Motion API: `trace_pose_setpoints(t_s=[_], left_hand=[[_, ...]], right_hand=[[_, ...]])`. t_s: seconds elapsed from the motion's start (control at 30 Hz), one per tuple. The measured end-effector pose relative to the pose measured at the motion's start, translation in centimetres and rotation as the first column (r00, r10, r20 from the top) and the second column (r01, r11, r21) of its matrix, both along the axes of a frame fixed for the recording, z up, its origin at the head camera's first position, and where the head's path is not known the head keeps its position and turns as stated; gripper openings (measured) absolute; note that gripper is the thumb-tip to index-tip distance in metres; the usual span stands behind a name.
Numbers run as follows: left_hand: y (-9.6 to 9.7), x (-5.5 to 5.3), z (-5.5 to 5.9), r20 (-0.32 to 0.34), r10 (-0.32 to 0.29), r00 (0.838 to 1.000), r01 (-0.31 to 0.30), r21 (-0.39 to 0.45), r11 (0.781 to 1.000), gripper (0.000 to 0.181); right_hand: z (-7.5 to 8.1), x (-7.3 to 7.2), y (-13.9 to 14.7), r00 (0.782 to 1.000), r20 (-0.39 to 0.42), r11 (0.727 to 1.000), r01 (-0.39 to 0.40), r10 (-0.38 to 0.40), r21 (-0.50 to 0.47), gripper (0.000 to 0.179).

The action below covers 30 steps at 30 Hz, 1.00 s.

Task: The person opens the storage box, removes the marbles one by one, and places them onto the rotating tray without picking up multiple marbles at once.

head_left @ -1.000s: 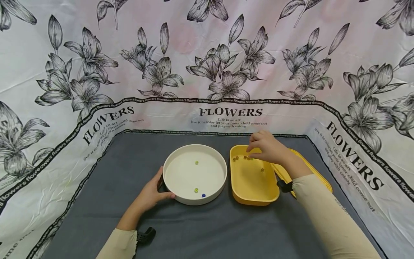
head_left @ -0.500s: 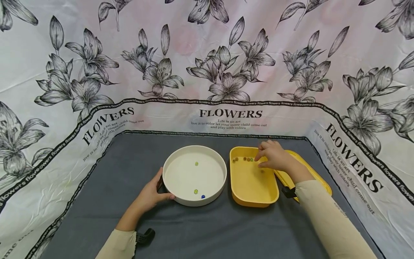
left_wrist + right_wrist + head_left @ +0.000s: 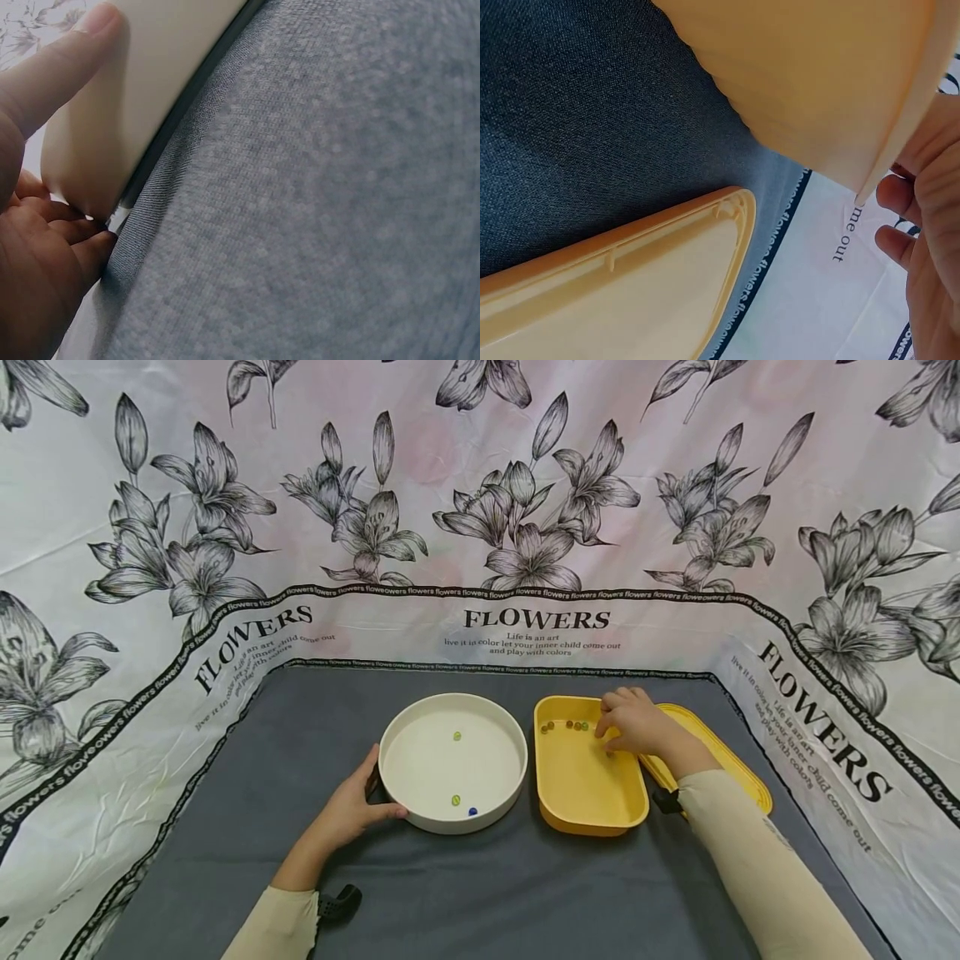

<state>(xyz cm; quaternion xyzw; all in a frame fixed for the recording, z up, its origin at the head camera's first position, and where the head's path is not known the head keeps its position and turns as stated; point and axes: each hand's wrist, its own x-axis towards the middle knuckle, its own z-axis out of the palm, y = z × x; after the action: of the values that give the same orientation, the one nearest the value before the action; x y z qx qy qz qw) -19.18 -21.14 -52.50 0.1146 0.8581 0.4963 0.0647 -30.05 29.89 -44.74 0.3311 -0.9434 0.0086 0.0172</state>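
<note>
Left hand [image 3: 354,808] on white tray [image 3: 420,768], right hand [image 3: 636,723] in over yellow box [image 3: 588,789].
Nearest: bare stretch of grey cloth [image 3: 465,893]. Left hand fairly open, thumb against tray's near-left wall, fingers along its left side, touching only. In tray: blue bead [image 3: 473,812] and green bead [image 3: 456,800] near the front, second green bead [image 3: 457,737] farther back. Box just right of tray; right fingers bent down inside its right side, tips hidden, can't tell if they've got a bead. Amber beads [image 3: 570,724] plus one green bead toward box's far end. Yellow lid [image 3: 722,750] right of box, partly behind the forearm. Back: printed flower cloth [image 3: 537,635].
</note>
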Motion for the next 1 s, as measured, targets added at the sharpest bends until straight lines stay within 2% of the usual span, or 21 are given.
trace_pose_setpoints(t_s=[0.27, 0.57, 0.77, 0.87, 1.0], left_hand=[[-0.1, 0.0, 0.1, -0.006, -0.017, 1.0, 0.018, 0.033, 0.999, 0.136], [0.0, -0.1, 0.1, -0.01, -0.019, 1.0, 0.019, 0.011, 1.0, 0.134], [0.0, -0.3, 0.4, -0.017, -0.008, 1.0, 0.008, 0.004, 1.0, 0.135], [0.0, -0.3, 0.3, -0.019, -0.015, 1.0, 0.015, 0.003, 1.0, 0.134], [-0.1, -0.1, 0.2, -0.013, -0.023, 1.0, 0.023, 0.012, 1.0, 0.133]], right_hand=[[0.0, -0.4, -0.5, 0.999, 0.019, 0.995, -0.028, 0.027, 0.093, 0.018], [-0.1, -0.4, -1.3, 0.998, -0.006, 0.984, -0.068, 0.07, 0.167, 0.013], [0.0, -0.9, -1.7, 0.996, -0.024, 0.967, -0.079, 0.088, 0.242, 0.02], [0.0, -0.8, -1.6, 0.997, -0.013, 0.974, -0.072, 0.077, 0.214, 0.02], [-0.3, -0.5, -1.0, 0.999, 0.011, 0.992, -0.045, 0.044, 0.114, 0.011]])
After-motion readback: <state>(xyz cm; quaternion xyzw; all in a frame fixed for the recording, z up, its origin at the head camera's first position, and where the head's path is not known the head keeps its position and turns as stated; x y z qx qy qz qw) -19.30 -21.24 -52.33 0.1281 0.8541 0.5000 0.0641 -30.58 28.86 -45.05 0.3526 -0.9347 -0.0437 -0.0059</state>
